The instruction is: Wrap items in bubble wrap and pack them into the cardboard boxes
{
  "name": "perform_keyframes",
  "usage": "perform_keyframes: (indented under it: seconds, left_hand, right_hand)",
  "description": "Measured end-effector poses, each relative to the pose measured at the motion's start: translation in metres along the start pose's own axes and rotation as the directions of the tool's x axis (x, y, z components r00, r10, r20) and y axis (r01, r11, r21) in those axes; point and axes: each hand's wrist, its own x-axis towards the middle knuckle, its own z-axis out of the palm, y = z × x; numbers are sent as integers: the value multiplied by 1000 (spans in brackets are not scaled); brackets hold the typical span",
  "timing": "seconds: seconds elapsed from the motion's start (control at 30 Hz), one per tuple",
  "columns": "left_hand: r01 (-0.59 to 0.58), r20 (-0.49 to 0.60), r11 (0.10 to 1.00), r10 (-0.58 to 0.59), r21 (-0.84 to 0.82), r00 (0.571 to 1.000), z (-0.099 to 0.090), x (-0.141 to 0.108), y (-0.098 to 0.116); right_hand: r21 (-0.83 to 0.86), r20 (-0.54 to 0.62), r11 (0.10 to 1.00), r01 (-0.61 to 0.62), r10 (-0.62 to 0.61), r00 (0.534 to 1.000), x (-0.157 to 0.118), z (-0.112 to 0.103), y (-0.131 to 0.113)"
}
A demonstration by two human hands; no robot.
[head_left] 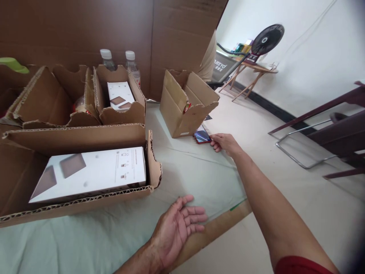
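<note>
My right hand (225,144) reaches out to the table's right side, its fingers closed on the near corner of a smartphone (203,136) with a red edge. The phone lies against the foot of a small open cardboard box (178,118), which has something red and green at its rim. My left hand (181,226) hovers near the table's front edge, palm turned up and fingers spread, with nothing in it. To its left, a long cardboard tray (155,167) holds a white printed box (99,171).
Behind the tray stand more open cardboard bins (54,95), one with another white box (121,93). Two white-capped bottles (107,57) stand before a tall cardboard panel (179,34). Beyond the table are a black fan (266,40) on a wooden stool (256,67) and dark furniture (339,137).
</note>
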Motion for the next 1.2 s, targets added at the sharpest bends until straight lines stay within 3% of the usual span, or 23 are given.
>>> perform_keyframes:
  seconds: [0.13, 0.23, 0.3, 0.37, 0.43, 0.53, 0.6, 0.63, 0.67, 0.73, 0.77, 0.8, 0.83, 0.87, 0.9, 0.97, 1.03, 1.2]
  left_hand:
    - [-16, 10, 1000, 16, -17, 1000, -1, -1, -1]
    - [-6, 15, 1000, 7, -18, 1000, -1, 4, -1]
    - [-1, 14, 1000, 1, -4, 1000, 0, 12, 1]
    - [-2, 10, 1000, 2, 15, 1000, 2, 20, 2]
    - [-34, -4, 998, 34, 49, 999, 5, 19, 0]
    - [-177, -14, 955, 186, 237, 983, 1, -12, -2]
    - [-308, 11, 826, 344, 471, 939, -17, -54, 5]
    - [-368, 17, 712, 448, 599, 894, -31, -80, 13]
    - [-438, 17, 542, 614, 717, 789, -48, -106, 23]
    - [-427, -24, 231, 899, 874, 437, -82, -152, 51]
    - [-375, -44, 147, 962, 915, 268, -97, -169, 66]
    - [-311, -64, 112, 985, 944, 162, -109, -181, 80]
    - [-275, -68, 93, 993, 957, 98, -118, -187, 93]
    - [-258, -63, 81, 995, 963, 78, -122, -188, 103]
    - [-260, -45, 69, 994, 963, 98, -123, -184, 110]
    - [-313, 25, 37, 982, 949, 190, -114, -167, 118]
    - [-371, 90, 13, 962, 929, 260, -99, -148, 118]
    - [-392, 103, 15, 955, 920, 277, -79, -133, 117]
  right_hand:
    - [-39, -167, 997, 68, -73, 983, -17, 7, 2]
    - [-39, -324, 983, 177, -180, 929, -52, 19, 16]
    - [-46, -328, 971, 234, -236, 915, -79, 30, 29]
    - [-64, -215, 952, 300, -307, 927, -107, 44, 40]
    - [-102, -44, 908, 406, -412, 910, -134, 62, 45]
    - [-133, 197, 783, 607, -579, 791, -172, 91, 38]
    - [-114, 320, 683, 721, -662, 678, -191, 108, 28]
    - [-104, 372, 641, 760, -684, 628, -198, 115, 23]
    - [-103, 412, 609, 786, -693, 591, -204, 123, 19]
    - [-130, 459, 581, 804, -683, 568, -211, 138, 15]
    - [-150, 461, 581, 800, -675, 576, -212, 146, 14]
    - [-167, 451, 588, 791, -668, 592, -212, 153, 14]
    - [-182, 426, 602, 778, -664, 614, -211, 161, 14]
    - [-195, 393, 623, 758, -658, 642, -210, 167, 13]
    - [-207, 359, 648, 733, -647, 673, -208, 173, 13]
    - [-216, 315, 691, 689, -619, 720, -204, 181, 8]
    - [-206, 305, 715, 668, -602, 738, -199, 184, 1]
    - [-174, 243, 736, 654, -611, 753, -187, 187, -14]
